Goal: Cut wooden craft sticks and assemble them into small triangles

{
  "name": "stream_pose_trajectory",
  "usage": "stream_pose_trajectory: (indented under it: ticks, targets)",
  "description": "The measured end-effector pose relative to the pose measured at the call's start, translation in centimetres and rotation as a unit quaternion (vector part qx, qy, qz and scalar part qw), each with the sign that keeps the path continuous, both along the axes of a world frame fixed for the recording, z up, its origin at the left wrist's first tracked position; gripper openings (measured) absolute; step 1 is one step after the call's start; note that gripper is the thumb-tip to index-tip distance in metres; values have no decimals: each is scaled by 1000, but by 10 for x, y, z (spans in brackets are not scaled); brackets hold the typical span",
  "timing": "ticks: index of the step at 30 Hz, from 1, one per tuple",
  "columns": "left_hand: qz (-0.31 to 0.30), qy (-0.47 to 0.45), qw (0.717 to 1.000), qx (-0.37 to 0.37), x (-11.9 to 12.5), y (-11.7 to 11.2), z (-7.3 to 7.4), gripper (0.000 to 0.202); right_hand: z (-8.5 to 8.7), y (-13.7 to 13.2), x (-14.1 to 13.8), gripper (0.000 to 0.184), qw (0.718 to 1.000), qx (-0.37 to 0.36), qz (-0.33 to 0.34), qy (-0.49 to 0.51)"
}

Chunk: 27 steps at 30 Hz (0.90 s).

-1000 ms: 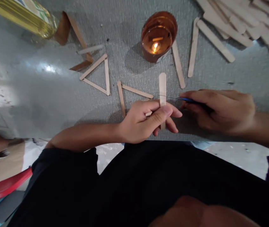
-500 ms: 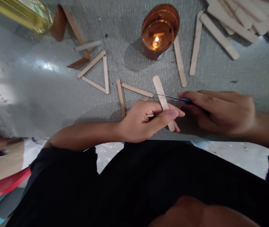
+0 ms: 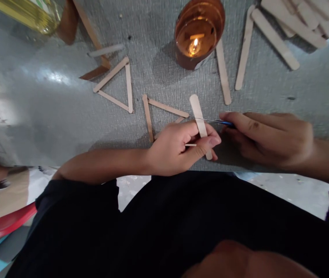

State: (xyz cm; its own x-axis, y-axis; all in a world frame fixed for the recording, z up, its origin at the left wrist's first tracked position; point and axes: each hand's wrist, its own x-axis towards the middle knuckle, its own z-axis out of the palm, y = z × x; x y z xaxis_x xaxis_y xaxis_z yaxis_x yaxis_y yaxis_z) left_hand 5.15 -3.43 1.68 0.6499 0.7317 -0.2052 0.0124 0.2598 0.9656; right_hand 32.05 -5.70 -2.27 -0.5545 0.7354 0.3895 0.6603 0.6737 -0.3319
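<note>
My left hand [image 3: 178, 148] is closed on a wooden craft stick [image 3: 198, 110], pinched under the thumb and tilted upward. A thin pale strip [image 3: 190, 145] pokes out above the thumb; the rest of it is hidden. My right hand [image 3: 271, 135] grips a thin metal-tipped tool with a blue handle [image 3: 225, 123]. Its slender tip meets the middle of the held stick; whether it goes through cannot be seen. Just left of the stick lies a triangle of craft sticks [image 3: 167, 108], partly covered by my left hand. Another stick triangle [image 3: 129, 87] lies farther left.
A lit candle in an amber glass [image 3: 195, 46] stands beyond my hands. Loose sticks [image 3: 224, 73] lie to its right, with a heap of sticks [image 3: 306, 19] at the far right. A brown strip [image 3: 89, 31] and a bottle of yellow liquid [image 3: 25, 15] are at upper left.
My left fingers have curled in slightly around the craft stick, and the pale strip shows more. The tool's tip stays at the stick. The view has shifted a little.
</note>
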Motion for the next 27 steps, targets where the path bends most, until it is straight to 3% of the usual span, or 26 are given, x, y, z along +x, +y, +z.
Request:
stream_pose_trajectory:
  ticks: [8,17,27]
  targets:
    - [-3,34,994,105,-1,-2,-8,9,1,-2,-4,40,1000,-3,23,15]
    - [3,64,986,157,1,-3,-6,18,5,-1,-7,39,999,6,28,-15]
    - [2,74,967,243,0,-3,-10,14,6,-1,-8,43,999,24,31,-9]
